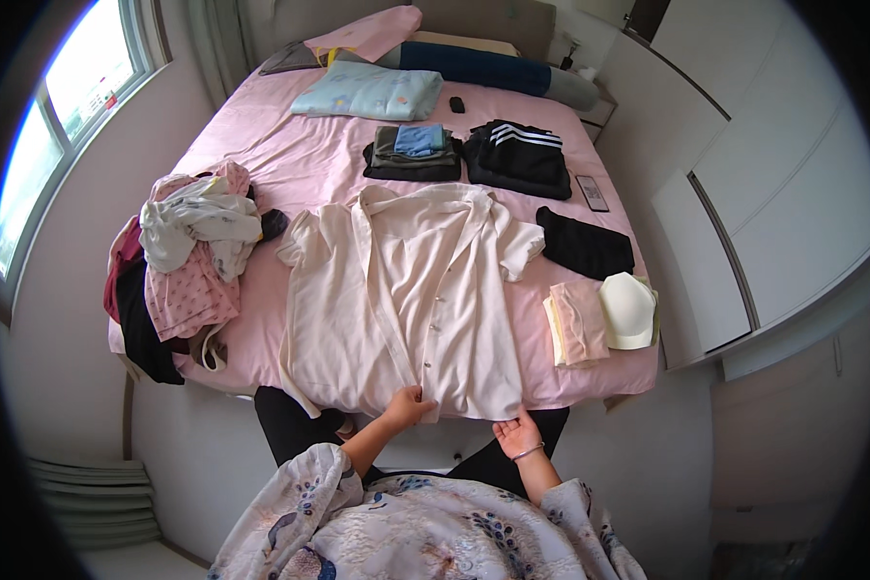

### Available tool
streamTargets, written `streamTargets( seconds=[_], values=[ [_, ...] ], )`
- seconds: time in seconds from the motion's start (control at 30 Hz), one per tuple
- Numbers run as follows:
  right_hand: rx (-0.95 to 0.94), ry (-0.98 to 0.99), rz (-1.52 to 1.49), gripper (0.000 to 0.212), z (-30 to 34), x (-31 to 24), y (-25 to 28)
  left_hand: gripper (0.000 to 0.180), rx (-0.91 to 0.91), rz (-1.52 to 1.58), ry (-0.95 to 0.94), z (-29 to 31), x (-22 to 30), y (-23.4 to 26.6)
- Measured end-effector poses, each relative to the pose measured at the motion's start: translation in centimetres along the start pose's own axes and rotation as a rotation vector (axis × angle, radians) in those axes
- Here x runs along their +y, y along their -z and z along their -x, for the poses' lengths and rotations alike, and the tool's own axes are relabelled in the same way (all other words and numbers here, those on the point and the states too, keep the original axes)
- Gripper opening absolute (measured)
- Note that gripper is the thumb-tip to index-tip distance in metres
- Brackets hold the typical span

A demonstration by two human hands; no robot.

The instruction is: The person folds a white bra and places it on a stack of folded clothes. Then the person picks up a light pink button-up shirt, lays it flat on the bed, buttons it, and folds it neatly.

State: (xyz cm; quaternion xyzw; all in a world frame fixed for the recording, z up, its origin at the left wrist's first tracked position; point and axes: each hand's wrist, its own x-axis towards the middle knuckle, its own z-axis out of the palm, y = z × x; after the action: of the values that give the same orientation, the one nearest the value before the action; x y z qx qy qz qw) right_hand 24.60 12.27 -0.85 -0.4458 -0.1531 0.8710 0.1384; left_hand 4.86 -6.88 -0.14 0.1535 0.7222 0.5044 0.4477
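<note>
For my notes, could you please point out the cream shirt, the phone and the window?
Cream shirt [411,290], head view: middle of the cloth.
Phone [593,193], head view: middle of its face.
Window [89,68], head view: a glass pane.

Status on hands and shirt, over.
Left hand pinching cream shirt near hem. Right hand at hem's right corner. Shirt spread on bed. Clothes pile to its left.

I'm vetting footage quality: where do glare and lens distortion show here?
Head view: the window is nearly blown white, blue-fringed along its outer edge; the white wardrobe doors bow toward the rim; corners go black; the cream shirt looks reasonably sharp.
</note>
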Motion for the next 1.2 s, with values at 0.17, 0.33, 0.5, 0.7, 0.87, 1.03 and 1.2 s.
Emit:
streamTargets(
  seconds=[0.17,0.33,0.5,0.7,0.87,1.03,1.2],
  values=[
    [0.095,0.034,0.087,0.008,-1.0,0.2,2.1,0.027,-0.086,-0.029,-0.056,1.7,-0.9,1.1],
    [0.311,0.253,0.144,0.006,2.0,-0.8,2.2,0.026,-0.242,-0.286,0.021,3.9,1.5,2.0],
    [0.404,0.686,0.386,0.012,2.1,-1.1,-2.5,0.025,0.289,-0.066,-0.196,0.8,1.2,5.3],
    [-0.016,0.671,0.732,0.017,-2.8,-1.5,-10.5,0.041,0.635,0.248,-0.245,-3.7,5.1,9.8],
    [-0.206,0.676,0.943,0.015,-9.2,1.1,-17.4,0.041,0.538,0.195,-0.14,-7.5,5.4,11.0],
    [-0.015,0.757,1.408,0.028,-11.8,2.5,-21.4,0.044,0.632,-0.057,-0.226,-6.7,7.8,10.4],
    [0.058,0.95,1.587,0.029,-14.2,3.0,-21.1,0.046,0.319,-0.266,-0.347,-7.6,10.1,8.0]
  ],
)
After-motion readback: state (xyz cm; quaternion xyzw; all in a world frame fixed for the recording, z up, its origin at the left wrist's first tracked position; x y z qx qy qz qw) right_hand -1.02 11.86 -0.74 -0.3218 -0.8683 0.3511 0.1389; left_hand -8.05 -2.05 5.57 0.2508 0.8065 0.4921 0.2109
